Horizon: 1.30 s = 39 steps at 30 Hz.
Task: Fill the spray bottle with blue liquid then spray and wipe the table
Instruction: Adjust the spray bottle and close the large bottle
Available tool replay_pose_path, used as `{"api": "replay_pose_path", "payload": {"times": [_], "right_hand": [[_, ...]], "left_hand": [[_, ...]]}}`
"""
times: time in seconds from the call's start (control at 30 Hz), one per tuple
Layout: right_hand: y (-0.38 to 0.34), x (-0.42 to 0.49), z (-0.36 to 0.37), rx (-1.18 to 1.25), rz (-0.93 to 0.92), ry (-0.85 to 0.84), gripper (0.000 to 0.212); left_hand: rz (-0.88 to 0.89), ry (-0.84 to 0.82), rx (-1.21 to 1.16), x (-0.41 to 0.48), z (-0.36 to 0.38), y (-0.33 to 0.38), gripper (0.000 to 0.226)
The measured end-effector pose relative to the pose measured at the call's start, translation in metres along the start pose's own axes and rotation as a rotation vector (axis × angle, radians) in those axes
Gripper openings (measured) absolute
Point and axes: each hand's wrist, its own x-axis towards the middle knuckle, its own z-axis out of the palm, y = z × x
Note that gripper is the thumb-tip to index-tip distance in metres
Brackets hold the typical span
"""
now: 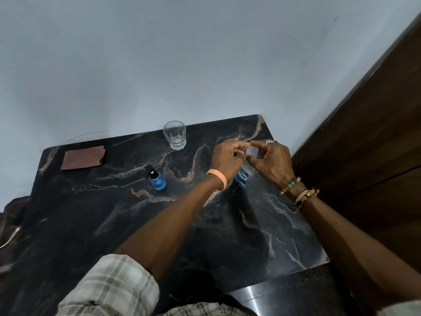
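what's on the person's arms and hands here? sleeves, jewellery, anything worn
Left hand: plain peach wristband, and a pale plaid sleeve rolled up the arm. Right hand: a silver-coloured ring on one finger, a bracelet of green and yellowish beads, plus woven white and orange thread bands with lettering too small to read. The right sleeve is barely in view.

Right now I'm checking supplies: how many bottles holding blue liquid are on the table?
2: a small blue spray bottle with black nozzle stands centre-left; a clear blue-labelled bottle sits under both hands, partly hidden.
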Motion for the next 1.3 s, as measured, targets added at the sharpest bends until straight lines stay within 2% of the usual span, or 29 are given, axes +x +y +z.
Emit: {"api": "replay_pose_path", "payload": {"times": [0.2, 0.33, 0.5, 0.63, 0.77, 0.83, 0.9, 1.0, 1.1, 1.3], "right_hand": [[0.008, -0.006, 0.011, -0.04, 0.016, -0.088, 0.04], [0.011, -0.01, 0.016, 0.018, 0.035, -0.107, 0.043], [0.012, -0.01, 0.018, -0.011, 0.049, -0.089, 0.062], [0.001, -0.007, 0.01, 0.033, 0.013, 0.034, 0.069], [-0.027, -0.001, 0.013, 0.046, -0.316, 0.304, 0.064], [-0.045, 0.005, 0.028, 0.079, -0.428, 0.314, 0.058], [-0.064, 0.013, 0.053, 0.118, -0.441, 0.215, 0.053], [-0.084, 0.027, 0.097, 0.157, -0.327, -0.007, 0.053], [-0.094, 0.047, 0.146, 0.208, -0.122, -0.192, 0.063], [-0.087, 0.094, 0.218, 0.288, 0.263, -0.361, 0.081]], "left_hand": [[-0.036, -0.058, 0.044, -0.006, 0.009, -0.027, 0.03], [-0.041, -0.09, 0.056, -0.01, 0.013, -0.034, 0.036], [-0.045, -0.086, 0.001, -0.015, 0.003, -0.041, 0.046], [-0.082, 0.018, -0.013, -0.018, -0.017, -0.055, 0.051], [-0.226, 0.253, -0.014, -0.004, -0.047, -0.075, 0.051], [-0.328, 0.365, -0.055, 0.007, -0.064, -0.086, 0.05], [-0.438, 0.425, -0.061, 0.018, -0.081, -0.097, 0.049], [-0.552, 0.423, -0.083, 0.032, -0.101, -0.111, 0.052], [-0.643, 0.41, -0.048, 0.043, -0.113, -0.123, 0.057], [-0.736, 0.333, 0.011, 0.059, -0.119, -0.144, 0.077]]}}
